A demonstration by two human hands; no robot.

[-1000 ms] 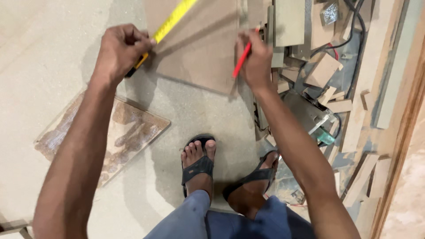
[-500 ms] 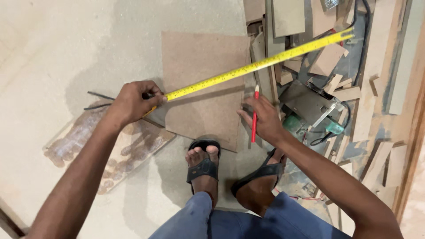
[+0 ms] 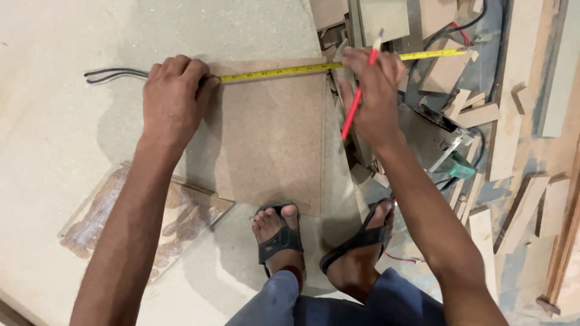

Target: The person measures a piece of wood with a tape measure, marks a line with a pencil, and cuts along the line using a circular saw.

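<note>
Brown fibreboard panel (image 3: pixel 269 136) lies flat on the floor before our feet. Our left hand (image 3: pixel 175 99) pins a yellow tape measure (image 3: pixel 284 72) at its far edge; our right hand (image 3: pixel 374 90) grips a red pencil (image 3: pixel 356 102). We judge it stiff, light, best held by its edges.

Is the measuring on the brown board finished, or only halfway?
About halfway, it seems. Done: the yellow tape measure lies stretched across the top edge of the flat brown fibreboard panel, pinned at one end by the left hand. In hand: the right hand holds the red pencil near the tape at the board's right edge. Left: no pencil mark shows on the board.
</note>
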